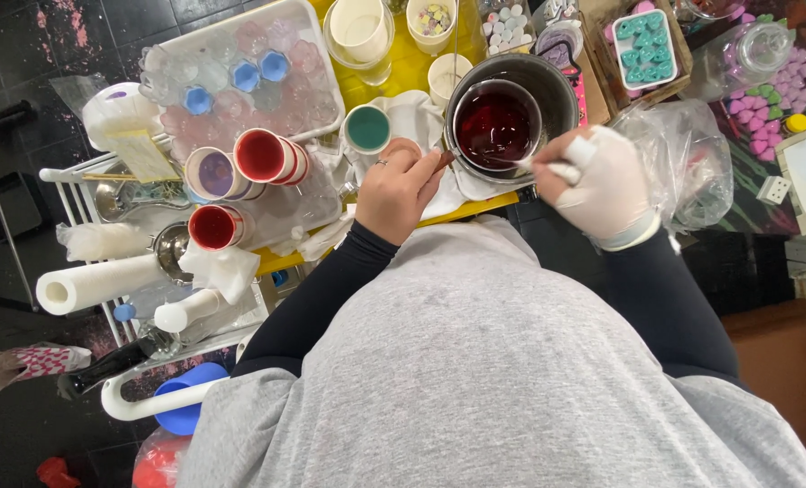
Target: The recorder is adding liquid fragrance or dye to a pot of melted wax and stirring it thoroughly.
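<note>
My left hand (397, 188), bare with a ring, grips the handle at the near edge of a small pitcher of dark red liquid (496, 125). The pitcher sits inside a metal pot (558, 86) on a yellow table (401, 68). My right hand (599, 179), in a white glove, holds a thin stirring stick (528, 163) whose tip dips into the red liquid. A cup of teal liquid (367, 128) stands just left of my left hand on a white cloth (416, 116).
Cups with red (263, 154), purple (213, 173) and dark red (214, 227) contents lie left on a clear tray (240, 63) of moulds. Paper rolls (96, 283) sit on a wire rack. Teal shapes in a white mould (644, 47) and a plastic bag (683, 158) are to the right.
</note>
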